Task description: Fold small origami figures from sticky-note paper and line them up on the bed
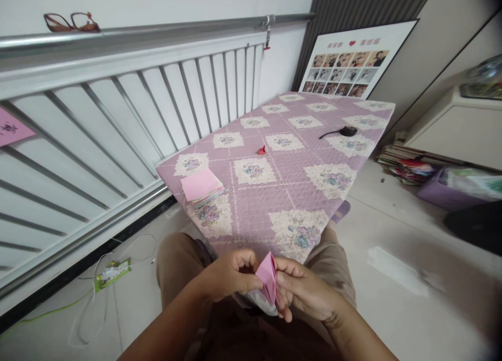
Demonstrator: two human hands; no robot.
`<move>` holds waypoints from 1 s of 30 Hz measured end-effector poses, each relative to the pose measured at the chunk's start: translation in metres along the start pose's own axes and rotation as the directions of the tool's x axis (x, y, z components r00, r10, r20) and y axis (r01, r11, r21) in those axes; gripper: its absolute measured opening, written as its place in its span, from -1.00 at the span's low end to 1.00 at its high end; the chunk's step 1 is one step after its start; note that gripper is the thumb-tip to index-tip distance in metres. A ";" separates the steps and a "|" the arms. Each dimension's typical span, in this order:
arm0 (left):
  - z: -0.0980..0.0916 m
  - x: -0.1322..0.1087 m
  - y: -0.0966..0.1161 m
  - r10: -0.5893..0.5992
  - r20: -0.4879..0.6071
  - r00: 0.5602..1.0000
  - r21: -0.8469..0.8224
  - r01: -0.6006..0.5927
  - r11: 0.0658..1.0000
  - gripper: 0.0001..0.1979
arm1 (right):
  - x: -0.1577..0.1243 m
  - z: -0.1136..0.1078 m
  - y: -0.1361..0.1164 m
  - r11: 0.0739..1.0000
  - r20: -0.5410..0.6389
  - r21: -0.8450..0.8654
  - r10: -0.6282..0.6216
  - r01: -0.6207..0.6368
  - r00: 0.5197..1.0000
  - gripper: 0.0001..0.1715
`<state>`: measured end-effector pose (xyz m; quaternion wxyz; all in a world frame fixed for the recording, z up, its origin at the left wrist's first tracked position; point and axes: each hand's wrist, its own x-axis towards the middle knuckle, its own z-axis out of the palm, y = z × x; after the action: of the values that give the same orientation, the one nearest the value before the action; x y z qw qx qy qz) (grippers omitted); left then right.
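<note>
A piece of folded pink origami paper [267, 276] is held up between my two hands, above my lap at the near edge of the table. My left hand [237, 273] pinches its left side with thumb and fingers. On the other side, my right hand [301, 286] grips the paper, thumb in front and fingers behind. Several folded layers show along its right edge. A stack of coloured paper squares [201, 185], pink on top, lies at the table's left side. Farther back sits a small red folded paper piece [261, 150].
A purple flowered cloth covers the table [274, 201]. Toward its right lies a black object with a thin tail [348, 131]. A white radiator [129, 120] runs along the left, with glasses [72, 22] on its pipe. A power strip [113, 274] lies on the floor.
</note>
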<state>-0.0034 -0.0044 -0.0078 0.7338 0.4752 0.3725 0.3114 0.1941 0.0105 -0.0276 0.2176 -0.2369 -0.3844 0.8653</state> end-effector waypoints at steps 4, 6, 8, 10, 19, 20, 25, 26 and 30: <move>0.004 0.003 -0.003 -0.017 -0.005 1.000 -0.138 0.016 0.990 -0.67 | 0.000 0.002 -0.002 1.000 -0.038 0.023 0.008 -0.007 0.999 -0.51; 0.004 0.003 -0.003 -0.040 0.009 0.999 -0.172 0.041 0.984 -0.67 | -0.001 0.001 -0.002 1.000 -0.065 0.028 0.014 -0.012 0.998 -0.50; 0.003 0.002 -0.003 -0.065 0.039 0.997 -0.199 0.071 0.977 -0.68 | -0.001 0.000 0.000 0.999 -0.088 0.033 0.017 -0.014 0.996 -0.49; 0.001 0.002 -0.002 -0.074 0.075 0.994 -0.220 0.089 0.971 -0.68 | -0.001 -0.002 0.001 0.999 -0.102 0.038 0.017 -0.013 0.995 -0.50; 0.002 0.005 -0.008 -0.052 -0.050 0.997 -0.232 0.039 0.972 -0.62 | 0.003 0.000 -0.004 0.996 -0.227 -0.089 0.002 -0.023 0.974 -0.50; 0.002 0.006 -0.009 -0.041 -0.091 0.995 -0.216 0.020 0.976 -0.62 | 0.003 0.000 -0.006 0.992 -0.243 -0.122 -0.014 -0.016 0.970 -0.51; 0.003 0.009 -0.009 0.107 -0.200 0.974 -0.006 -0.110 0.994 -0.70 | 0.005 0.000 -0.012 0.951 -0.324 -0.308 -0.109 0.004 0.940 -0.52; 0.004 0.010 -0.008 0.151 -0.212 0.966 0.046 -0.144 0.988 -0.72 | 0.005 -0.001 -0.013 0.937 -0.334 -0.350 -0.133 0.009 0.933 -0.52; 0.007 0.013 -0.005 0.240 -0.273 0.932 0.198 -0.189 0.962 -0.82 | 0.006 -0.005 -0.014 0.837 -0.340 -0.545 -0.277 0.051 0.899 -0.56</move>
<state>0.0101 0.0010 -0.0142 0.5888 0.5215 0.4483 0.4247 0.1943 0.0250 -0.0214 0.2948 -0.4264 -0.5706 0.6369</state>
